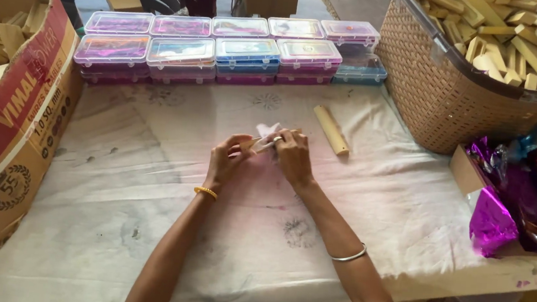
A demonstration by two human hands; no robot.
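Your left hand [227, 159] and right hand [293, 156] meet mid-table, fingers pinched on a small wooden piece [257, 144] with pale cloth [268, 131], forearms angled inward, wooden stick [331, 129] just beside.

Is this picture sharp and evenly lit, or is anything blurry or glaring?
Head view: soft even daylight, faint shadows; left hand and right hand slightly soft around a small pale piece; purple foil glints; basket bows at the frame's edge.

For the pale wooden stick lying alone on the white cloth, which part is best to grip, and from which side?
Probably grip the pale wooden stick near its middle, coming from above, fingers across its narrow width. It lies flat and diagonal on the white cloth, with free space along both long sides, just beyond the right hand.
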